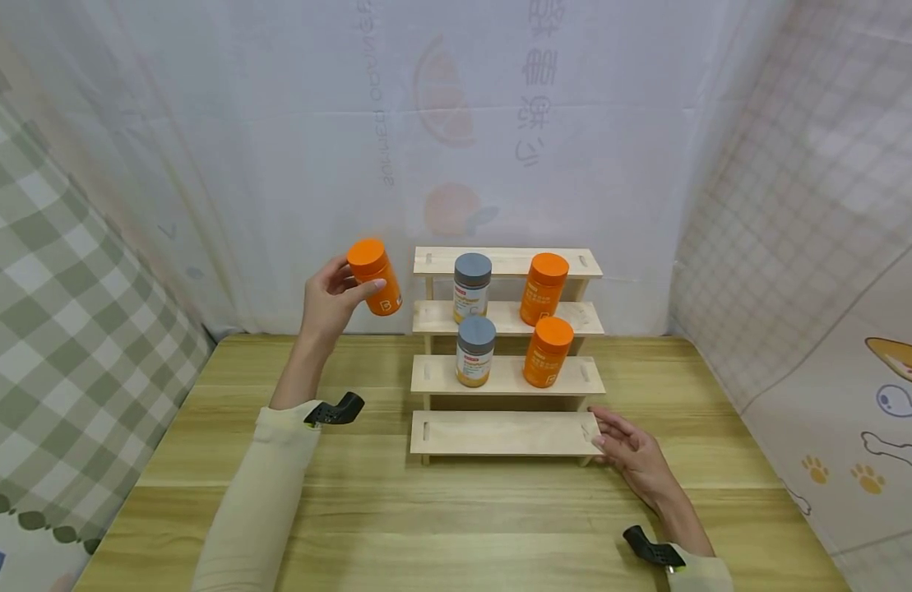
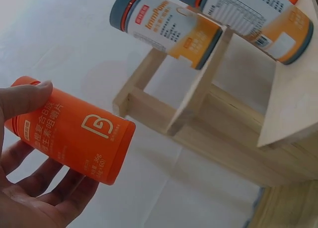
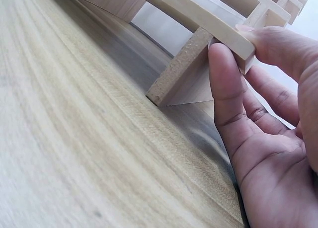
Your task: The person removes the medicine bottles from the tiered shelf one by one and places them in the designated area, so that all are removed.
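My left hand (image 1: pixel 331 298) grips an orange bottle (image 1: pixel 382 288) in the air, left of a stepped wooden rack (image 1: pixel 500 433). The left wrist view shows the thumb across the orange bottle (image 2: pixel 79 128) and the fingers beneath it. At the rack's right end, my right hand (image 1: pixel 636 460) pinches the edge of the lowest step; thumb and finger close on that edge (image 3: pixel 233 41) in the right wrist view. Two grey-lidded bottles, one lower (image 1: pixel 474 362) and one higher (image 1: pixel 472 296), stand on the middle steps. Beside them stand two more orange bottles, one lower (image 1: pixel 548 362) and one higher (image 1: pixel 543 296).
The rack stands at the back of a wood-grain table (image 1: pixel 456 526), near a pale printed curtain (image 1: pixel 278 164). A green checked cloth (image 1: pixel 71 296) hangs on the left, and a cloth with cartoon prints (image 1: pixel 833 395) on the right.
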A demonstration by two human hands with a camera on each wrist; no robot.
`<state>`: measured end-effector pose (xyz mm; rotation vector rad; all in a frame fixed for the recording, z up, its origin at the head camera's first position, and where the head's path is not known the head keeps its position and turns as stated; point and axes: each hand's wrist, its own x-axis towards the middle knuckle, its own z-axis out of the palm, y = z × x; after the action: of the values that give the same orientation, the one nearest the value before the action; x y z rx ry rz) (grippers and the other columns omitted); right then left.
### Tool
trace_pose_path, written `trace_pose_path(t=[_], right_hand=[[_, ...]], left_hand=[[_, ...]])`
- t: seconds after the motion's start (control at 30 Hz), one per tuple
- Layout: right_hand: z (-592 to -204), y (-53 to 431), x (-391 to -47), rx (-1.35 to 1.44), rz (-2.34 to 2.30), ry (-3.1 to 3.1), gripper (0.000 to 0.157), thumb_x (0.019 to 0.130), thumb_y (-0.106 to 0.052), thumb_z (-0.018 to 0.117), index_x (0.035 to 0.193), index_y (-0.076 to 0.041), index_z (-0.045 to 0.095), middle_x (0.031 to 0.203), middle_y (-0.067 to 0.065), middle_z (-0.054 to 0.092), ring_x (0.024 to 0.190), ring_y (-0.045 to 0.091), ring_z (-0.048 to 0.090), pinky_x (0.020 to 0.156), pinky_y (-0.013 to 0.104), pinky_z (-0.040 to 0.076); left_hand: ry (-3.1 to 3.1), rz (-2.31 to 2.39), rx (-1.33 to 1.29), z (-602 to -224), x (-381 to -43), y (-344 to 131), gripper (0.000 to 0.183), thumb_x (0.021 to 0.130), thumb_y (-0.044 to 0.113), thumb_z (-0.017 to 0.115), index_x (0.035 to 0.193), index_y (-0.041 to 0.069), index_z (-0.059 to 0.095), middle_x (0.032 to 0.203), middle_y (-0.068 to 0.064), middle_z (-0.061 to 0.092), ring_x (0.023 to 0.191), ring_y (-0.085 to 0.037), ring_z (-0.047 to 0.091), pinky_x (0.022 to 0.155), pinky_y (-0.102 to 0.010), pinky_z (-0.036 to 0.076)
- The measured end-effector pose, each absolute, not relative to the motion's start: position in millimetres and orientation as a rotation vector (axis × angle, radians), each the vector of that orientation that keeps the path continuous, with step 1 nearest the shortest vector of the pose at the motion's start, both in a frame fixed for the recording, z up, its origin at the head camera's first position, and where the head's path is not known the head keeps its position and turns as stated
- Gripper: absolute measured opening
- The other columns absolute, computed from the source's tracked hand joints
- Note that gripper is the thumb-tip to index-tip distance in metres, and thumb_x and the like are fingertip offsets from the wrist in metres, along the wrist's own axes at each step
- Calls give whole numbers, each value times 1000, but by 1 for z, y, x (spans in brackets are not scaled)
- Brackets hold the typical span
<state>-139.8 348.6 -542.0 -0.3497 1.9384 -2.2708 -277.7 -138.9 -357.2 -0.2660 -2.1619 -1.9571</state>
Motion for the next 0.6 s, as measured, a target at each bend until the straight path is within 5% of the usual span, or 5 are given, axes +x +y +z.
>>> trace_pose_path(t=[0.6], right_hand=[[-540, 347, -139, -352, -2273, 1935, 49, 104, 5, 50, 152, -2, 45, 121, -4, 68, 101, 7, 70, 78, 25, 63]], left_hand=[[-2228, -1956, -138, -405, -269, -149, 57, 90, 23, 81, 142, 15, 59, 123, 1, 62, 114, -19, 58, 98, -34, 51]])
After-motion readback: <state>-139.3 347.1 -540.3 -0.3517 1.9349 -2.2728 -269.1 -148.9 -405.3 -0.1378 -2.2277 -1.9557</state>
